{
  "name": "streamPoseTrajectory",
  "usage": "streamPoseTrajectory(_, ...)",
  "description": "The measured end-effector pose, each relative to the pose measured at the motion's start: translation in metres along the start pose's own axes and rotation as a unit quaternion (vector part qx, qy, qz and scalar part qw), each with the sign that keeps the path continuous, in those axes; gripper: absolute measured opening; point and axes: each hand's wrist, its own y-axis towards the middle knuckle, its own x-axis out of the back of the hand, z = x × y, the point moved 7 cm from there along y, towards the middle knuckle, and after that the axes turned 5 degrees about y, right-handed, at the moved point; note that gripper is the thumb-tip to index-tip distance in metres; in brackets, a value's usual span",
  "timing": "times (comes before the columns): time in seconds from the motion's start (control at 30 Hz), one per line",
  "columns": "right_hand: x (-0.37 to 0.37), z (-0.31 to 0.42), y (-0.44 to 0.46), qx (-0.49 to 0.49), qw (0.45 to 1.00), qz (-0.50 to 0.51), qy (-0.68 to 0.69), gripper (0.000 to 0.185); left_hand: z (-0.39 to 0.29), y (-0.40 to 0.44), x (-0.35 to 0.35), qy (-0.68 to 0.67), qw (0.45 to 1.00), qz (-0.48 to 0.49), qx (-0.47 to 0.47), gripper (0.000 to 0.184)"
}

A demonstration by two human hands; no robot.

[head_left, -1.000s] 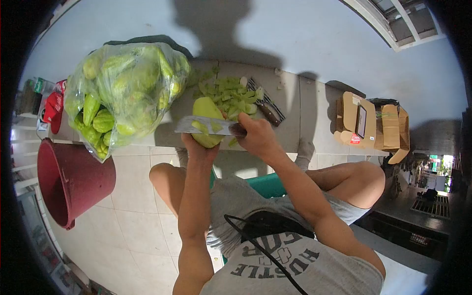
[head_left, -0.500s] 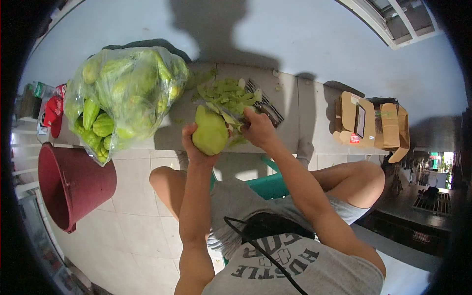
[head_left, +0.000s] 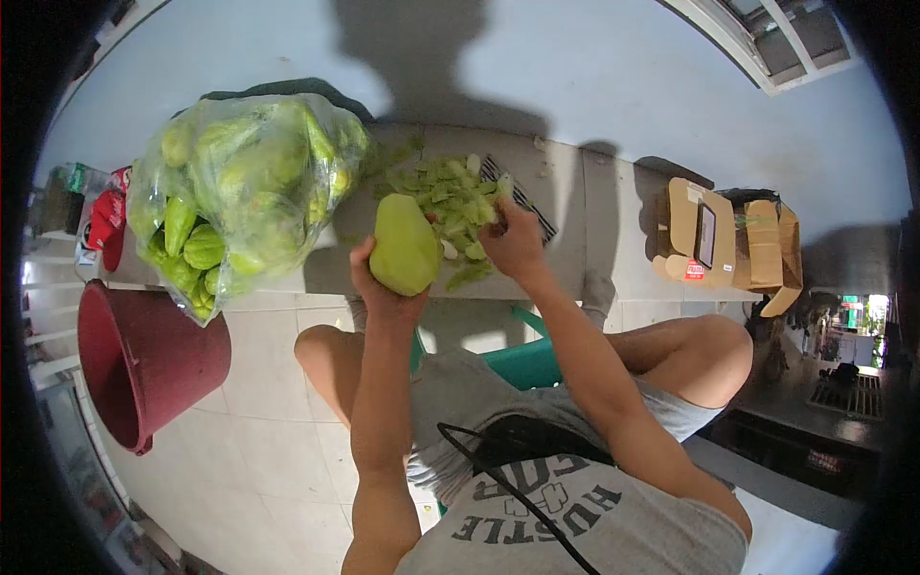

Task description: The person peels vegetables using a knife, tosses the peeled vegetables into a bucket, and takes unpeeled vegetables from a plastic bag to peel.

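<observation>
My left hand (head_left: 385,292) is wrapped round the lower left side of a pale green, pear-shaped peeled chayote (head_left: 404,244), held upright above the ledge. Just right of it, my right hand (head_left: 513,238) is closed on a cutting tool with a pale handle (head_left: 505,184), which sticks up past the fingers; I cannot make out its blade. Below and between the hands, a heap of green peelings (head_left: 450,192) lies on the ledge. A striped cloth (head_left: 532,211) is partly covered by the peelings and my right hand.
A clear plastic bag (head_left: 259,182) full of green chayotes stands left on the tiled ledge (head_left: 561,259). A dark red bucket (head_left: 177,355) is below it. An open cardboard box (head_left: 762,244) sits at the right end. A green stool (head_left: 522,364) shows beneath me.
My right hand has moved a little right, away from the chayote, and the tool no longer touches it. The strip of peel hanging at the chayote's side is gone; its surface looks smooth.
</observation>
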Motion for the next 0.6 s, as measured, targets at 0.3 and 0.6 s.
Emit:
streamPoseTrajectory(0.3,-0.008,0.024,-0.025,0.035,0.997,0.043,-0.058,0.02,-0.001,0.006,0.034,-0.027,0.989,-0.147,-0.02,0.059)
streamPoseTrajectory(0.6,-0.004,0.075,-0.039,0.239,0.966,-0.015,-0.097,0.025,0.008,0.005,0.02,-0.067,0.997,-0.038,0.023,0.052)
